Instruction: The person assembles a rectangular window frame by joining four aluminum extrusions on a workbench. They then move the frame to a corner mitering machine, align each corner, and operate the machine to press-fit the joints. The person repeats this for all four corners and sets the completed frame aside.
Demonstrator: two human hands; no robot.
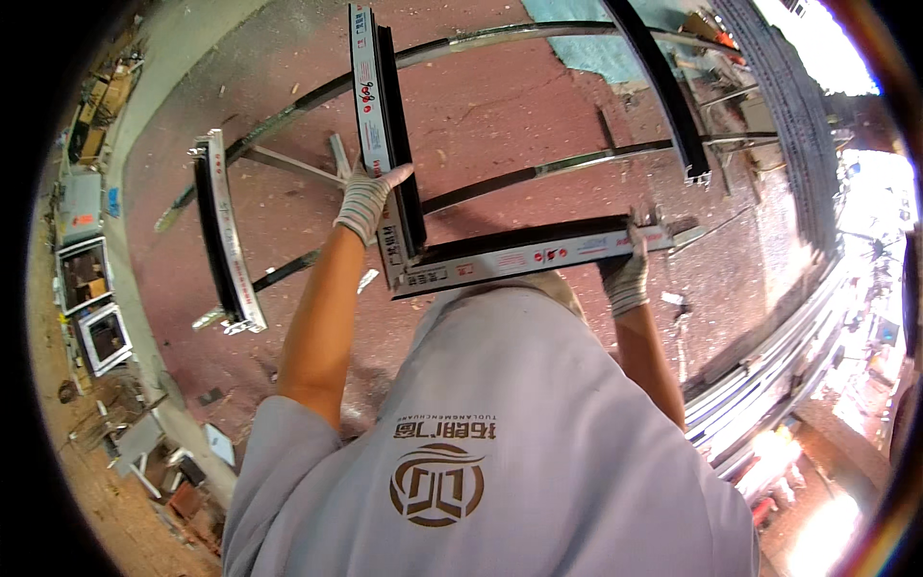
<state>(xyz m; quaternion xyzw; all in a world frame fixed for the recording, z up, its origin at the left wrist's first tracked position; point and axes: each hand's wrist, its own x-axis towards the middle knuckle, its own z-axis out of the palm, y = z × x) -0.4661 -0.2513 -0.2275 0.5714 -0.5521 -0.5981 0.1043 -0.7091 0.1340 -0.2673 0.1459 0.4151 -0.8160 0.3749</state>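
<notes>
head view. two lengths of frame stock meet in an l near the wearer's body, over a reddish floor (pixel 481 115): a straight black-and-silver metal profile running away from the wearer (pixel 369 115), and a straight black-and-silver metal profile running crosswise (pixel 524 257). they touch at the near left corner; whether anything fastens them there cannot be told.

grip: left hand (pixel 368 197), in a pale striped glove, closed around the away-running profile above the corner, thumb across its black side. right hand (pixel 627 271), in a glove with a dark palm and striped cuff, clamped on the crosswise profile near its right end.

step in hand, as judged: supporting and squaring the two-piece corner. next move seems to call for both grips staying firm and the lengths moving together, lest the corner twist open.

around it: long dark curved metal rails (pixel 534 174) beneath; a short bowed black-and-silver profile (pixel 227 231) at left, apart from the hands; a straight black profile (pixel 663 87) at upper right.

labels: silver faces of both held profiles carry dark characters and red marks; the bowed piece is printed too. the grey shirt (pixel 577 385) bears a round dark emblem with lettering beside it. wording not transcribed.
</notes>
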